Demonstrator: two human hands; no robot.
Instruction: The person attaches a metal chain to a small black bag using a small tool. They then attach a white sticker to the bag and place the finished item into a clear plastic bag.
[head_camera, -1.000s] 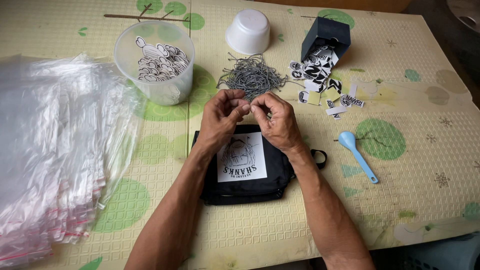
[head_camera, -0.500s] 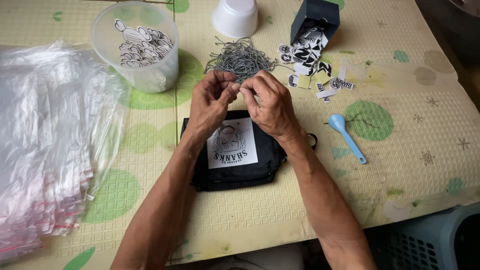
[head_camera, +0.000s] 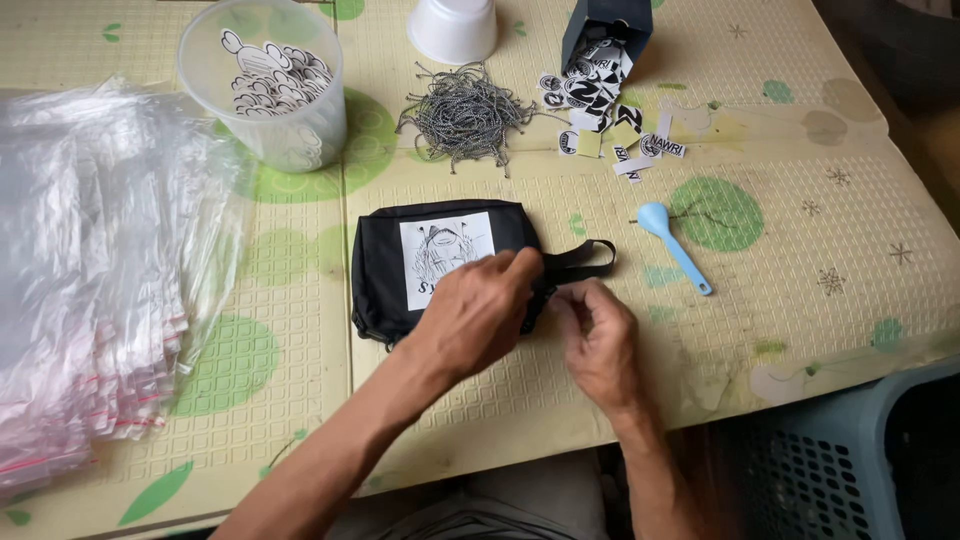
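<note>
Black fabric pouch (head_camera: 400, 270), white printed patch, lying flat on counter (head_camera: 800, 330); lower right part hidden under left hand (head_camera: 478, 315). Left fingers pinch pouch edge beside strap loop (head_camera: 585, 260). Right hand (head_camera: 598, 340) just beside, fingers curled narrow; contents indiscernible. Surrounding: clear bags (head_camera: 90, 280), string pile (head_camera: 465, 110), sticker tub (head_camera: 265, 90), blue spoon (head_camera: 672, 243).

The pouch (head_camera: 440, 265) is matt black cloth with a white printed patch. The mat (head_camera: 800, 150) under it looks like embossed, slightly rough plastic. The bags (head_camera: 90, 290) are glossy clear film. The spoon (head_camera: 675, 245) and tub (head_camera: 265, 95) are smooth plastic.
</note>
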